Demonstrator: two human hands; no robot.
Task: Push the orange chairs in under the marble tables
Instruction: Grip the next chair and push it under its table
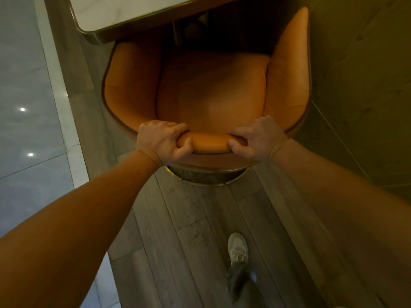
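An orange leather tub chair (211, 90) stands in front of me, seen from above, its seat facing a white marble table (124, 12) with a brass rim at the top of the view. The front of the chair's left arm sits under the table edge. My left hand (161, 142) grips the top of the padded backrest, fingers over the inside and thumb on the outer side. My right hand (258, 138) grips the same backrest a little to the right. A round brass base ring (209, 176) shows beneath the chair.
Grey wood plank flooring (189, 218) runs under the chair. Glossy pale tile floor (26, 107) lies to the left past a light border strip. A dark olive panelled wall (360, 85) stands close on the chair's right. My shoe (238, 246) is on the planks behind the chair.
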